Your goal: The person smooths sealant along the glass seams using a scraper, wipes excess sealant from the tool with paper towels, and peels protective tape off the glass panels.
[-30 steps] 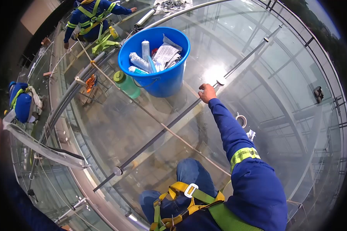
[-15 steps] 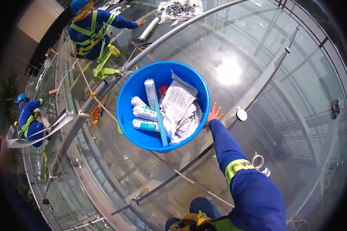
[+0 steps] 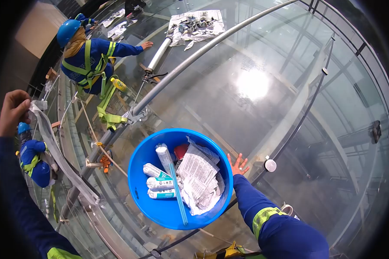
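My left hand [image 3: 15,112] is raised at the far left, its fingers pinched on one end of a long whitish strip of tape [image 3: 58,144]. The strip hangs down in a curve to the right. Beside the blue bucket [image 3: 136,207], my right hand [image 3: 238,165] lies on the glass with its fingers spread, holding nothing. Inside the bucket are several foil sealant sausages [image 3: 161,183], thin blue sticks [image 3: 178,194], crumpled newspaper [image 3: 199,172] and a red object [image 3: 180,150], partly covered.
A co-worker [image 3: 84,62] in a harness leans on the glass, near a caulking gun [image 3: 159,56] and newspaper with scraps [image 3: 196,26]. Another person [image 3: 33,155] is lower left. A metal rail [image 3: 177,62] and rope [image 3: 93,129] cross the view. A tape roll [image 3: 287,209] lies beside my right sleeve.
My left hand has come up into clear view with the strip, which now hangs longer. The bucket appears lower as the view shifts. My right hand stays flat on the glass.
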`<action>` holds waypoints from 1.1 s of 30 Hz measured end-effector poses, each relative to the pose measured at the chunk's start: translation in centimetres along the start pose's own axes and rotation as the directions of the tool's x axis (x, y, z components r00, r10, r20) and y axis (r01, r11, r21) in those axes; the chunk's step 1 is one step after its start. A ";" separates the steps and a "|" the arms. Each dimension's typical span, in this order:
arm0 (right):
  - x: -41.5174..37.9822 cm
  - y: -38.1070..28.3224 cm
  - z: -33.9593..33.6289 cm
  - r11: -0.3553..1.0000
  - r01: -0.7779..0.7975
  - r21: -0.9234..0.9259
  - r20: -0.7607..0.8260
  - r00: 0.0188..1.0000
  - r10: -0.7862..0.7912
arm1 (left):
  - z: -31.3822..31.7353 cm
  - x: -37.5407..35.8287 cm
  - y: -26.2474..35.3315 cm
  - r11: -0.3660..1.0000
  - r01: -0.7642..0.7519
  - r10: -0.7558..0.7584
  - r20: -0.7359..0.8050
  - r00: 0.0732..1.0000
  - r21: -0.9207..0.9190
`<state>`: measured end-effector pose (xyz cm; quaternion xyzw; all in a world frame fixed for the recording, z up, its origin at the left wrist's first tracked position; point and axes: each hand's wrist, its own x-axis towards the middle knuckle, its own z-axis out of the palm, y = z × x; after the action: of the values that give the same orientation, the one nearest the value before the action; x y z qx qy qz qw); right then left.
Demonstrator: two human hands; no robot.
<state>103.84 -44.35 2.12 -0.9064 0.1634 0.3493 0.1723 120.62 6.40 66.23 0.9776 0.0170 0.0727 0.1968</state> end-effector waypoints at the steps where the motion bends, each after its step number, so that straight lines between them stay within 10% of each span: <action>1: 0.2 -0.1 0.0 1.000 -0.006 -0.005 0.006 1.000 0.006 | 2.9 4.1 1.6 0.994 -0.012 0.022 0.084 0.996 -0.111; 5: 0.5 -0.3 -0.2 1.000 -0.018 -0.009 0.017 1.000 0.018 | 15.1 21.3 8.6 0.979 -0.113 0.076 0.212 0.974 0.169; 9: 0.0 -0.6 -1.3 1.000 -0.014 0.005 0.042 0.999 0.014 | 24.6 36.7 16.0 0.978 -0.127 0.179 -0.362 0.915 0.163; 11: -0.4 -1.0 -2.9 1.000 -0.019 0.012 0.074 0.997 0.018 | 28.9 43.6 16.3 0.932 -0.174 0.093 -0.256 0.962 -0.317; 14: -0.2 -1.1 -3.4 0.999 -0.039 -0.013 0.101 0.994 0.040 | 34.7 49.0 17.1 0.498 -0.037 0.060 -0.008 0.998 -0.866; 22: 0.0 -1.3 -2.7 0.999 -0.032 0.004 0.071 0.997 0.032 | 40.3 38.4 15.3 0.682 -0.052 0.037 -0.037 0.999 -0.729; 33: 0.2 0.2 0.2 1.000 -0.011 -0.010 0.015 1.000 0.011 | 29.6 16.4 2.3 0.815 -0.250 0.247 -0.077 0.966 -0.523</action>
<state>103.76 -44.45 1.83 -0.9037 0.1652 0.3579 0.1671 141.24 -6.04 42.32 0.8793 -0.1309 0.1021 0.4464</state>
